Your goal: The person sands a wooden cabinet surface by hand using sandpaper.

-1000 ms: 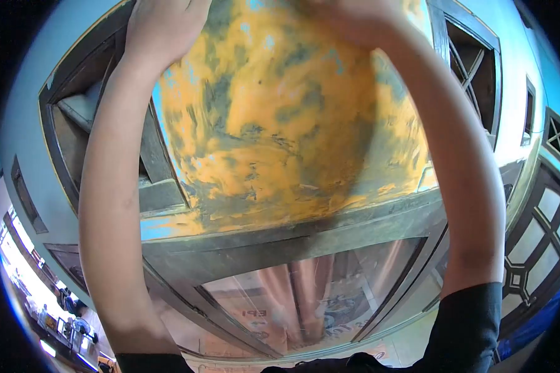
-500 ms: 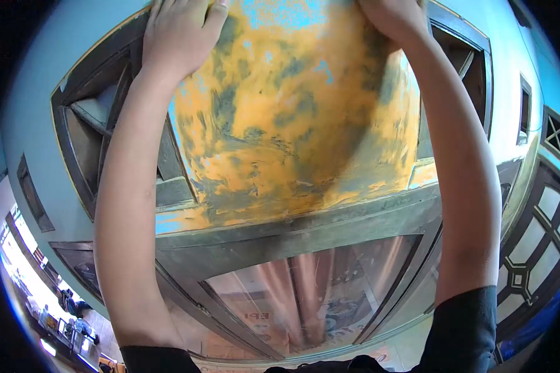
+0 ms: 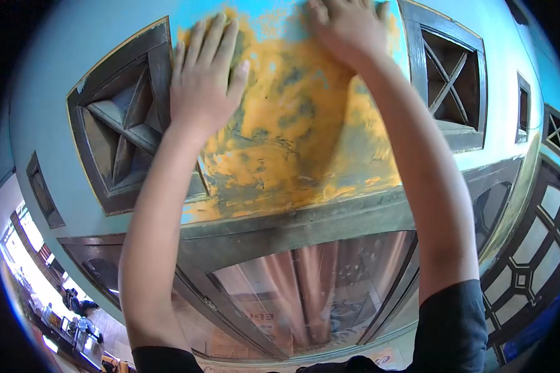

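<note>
1. Pressing flat on the wall: left hand point(image 3: 208, 81), palm down, fingers extended and slightly fanned, pointing up. It closes round nothing. It lies on the left margin of the orange paint patch point(image 3: 292, 143), with the little-finger side reaching towards the left vent panel's frame.
2. Right hand point(image 3: 348, 28): also spread flat with nothing held, set on the patch's upper right part. Its fingertips run to the picture's top edge, so their ends cannot be made out.
3. Orange paint patch: a streaked orange-and-grey smear over the light-blue wall point(image 3: 43, 112). It lies directly under both palms and extends down from them to the top edge of the dark wooden lintel point(image 3: 305, 221). Its long axis runs up and down the wall.
4. Relation of hands: both touch the patch. The left sits lower, nearer the lintel; the right sits higher, nearer the right vent. The unsmeared middle of the patch lies between and below them.
5. Left vent panel point(image 3: 121, 137): dark-framed, cross-braced, just beside the patch's left edge.
6. Right vent panel point(image 3: 448, 81): same make, just beside the patch's right edge.
7. Glass pane point(image 3: 305, 292): below the lintel, with pinkish curtain folds showing in it.
8. Black sleeves point(image 3: 454, 329): at the bottom edge, on both arms.
</note>
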`<state>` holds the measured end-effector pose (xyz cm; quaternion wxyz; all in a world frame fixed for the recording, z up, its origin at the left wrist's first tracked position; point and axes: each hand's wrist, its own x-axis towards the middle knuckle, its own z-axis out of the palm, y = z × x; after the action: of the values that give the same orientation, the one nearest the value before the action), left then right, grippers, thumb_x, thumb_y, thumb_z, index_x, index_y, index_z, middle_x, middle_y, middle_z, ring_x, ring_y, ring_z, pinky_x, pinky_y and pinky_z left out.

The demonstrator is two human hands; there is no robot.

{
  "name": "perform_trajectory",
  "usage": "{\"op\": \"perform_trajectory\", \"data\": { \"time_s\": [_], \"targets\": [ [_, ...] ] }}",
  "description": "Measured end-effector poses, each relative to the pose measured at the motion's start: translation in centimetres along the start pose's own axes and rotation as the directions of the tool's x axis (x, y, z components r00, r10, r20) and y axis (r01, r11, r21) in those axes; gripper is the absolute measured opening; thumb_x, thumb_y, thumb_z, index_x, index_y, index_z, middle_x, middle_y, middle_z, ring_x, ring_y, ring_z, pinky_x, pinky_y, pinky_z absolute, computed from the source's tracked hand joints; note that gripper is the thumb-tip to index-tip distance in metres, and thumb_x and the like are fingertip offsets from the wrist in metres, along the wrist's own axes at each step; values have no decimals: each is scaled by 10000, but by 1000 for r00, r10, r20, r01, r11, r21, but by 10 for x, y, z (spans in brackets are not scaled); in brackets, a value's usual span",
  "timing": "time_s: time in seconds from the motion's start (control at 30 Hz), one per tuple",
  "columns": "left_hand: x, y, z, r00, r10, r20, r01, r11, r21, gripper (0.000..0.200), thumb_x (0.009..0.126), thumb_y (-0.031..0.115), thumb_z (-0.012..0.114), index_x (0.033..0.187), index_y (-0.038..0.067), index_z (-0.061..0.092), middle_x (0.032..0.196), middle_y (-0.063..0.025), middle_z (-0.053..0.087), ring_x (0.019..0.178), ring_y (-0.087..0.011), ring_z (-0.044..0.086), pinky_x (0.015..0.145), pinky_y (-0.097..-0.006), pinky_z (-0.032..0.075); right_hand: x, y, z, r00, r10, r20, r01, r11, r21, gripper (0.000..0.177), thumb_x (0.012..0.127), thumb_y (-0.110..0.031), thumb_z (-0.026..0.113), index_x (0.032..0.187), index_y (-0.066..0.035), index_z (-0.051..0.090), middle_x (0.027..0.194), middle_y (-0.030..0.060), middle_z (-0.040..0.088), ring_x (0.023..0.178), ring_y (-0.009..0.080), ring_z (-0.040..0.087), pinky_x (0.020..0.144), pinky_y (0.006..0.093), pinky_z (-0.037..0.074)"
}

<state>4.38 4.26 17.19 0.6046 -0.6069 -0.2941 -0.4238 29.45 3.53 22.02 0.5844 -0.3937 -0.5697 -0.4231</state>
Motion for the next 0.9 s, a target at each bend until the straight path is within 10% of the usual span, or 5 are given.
{"op": "perform_trajectory", "data": {
  "time_s": [0.2,0.4,0.57,0.73,0.9],
  "targets": [
    [-114,69,-46,943,-35,330,66,994,-85,697,984,383,526,1598,92,369,1687,-128,296,1567,-373,226,1245,-609,166,-112,-7,-5,820,-551,156,537,834,123,594,1009,-491,491,1576,-332,420,1671,29,350,1554,277,290,1252,602,179],
    [-201,100,-64,890,-88,448,150,983,-103,732,983,423,518,1588,38,370,1683,-186,282,1568,-433,186,1233,-661,85,-116,27,4,995,-74,-60,76,997,25,618,1001,-464,518,1592,-332,393,1687,55,315,1565,324,249,1252,633,135],
    [-219,118,-68,874,-178,452,257,959,-120,735,981,460,535,1580,60,390,1685,-173,283,1569,-435,179,1233,-662,36,-258,-29,-18,819,-438,370,353,894,276,645,956,-468,618,1563,-329,452,1682,61,330,1553,336,286,1225,662,161],
    [-231,122,-64,881,-180,438,241,967,-87,758,975,458,540,1573,22,378,1687,-212,255,1569,-467,141,1218,-689,8,-248,38,-30,973,148,179,-148,989,-13,615,997,-396,575,1575,-229,447,1687,157,287,1560,430,206,1217,686,89],
    [-225,143,-62,874,-228,429,303,946,-115,782,980,466,535,1585,6,348,1693,-217,234,1561,-503,115,1209,-704,-15,-294,15,-37,836,-277,474,220,960,173,614,986,-448,562,1565,-270,461,1687,141,293,1581,362,188,1229,683,33]
  ]
}}
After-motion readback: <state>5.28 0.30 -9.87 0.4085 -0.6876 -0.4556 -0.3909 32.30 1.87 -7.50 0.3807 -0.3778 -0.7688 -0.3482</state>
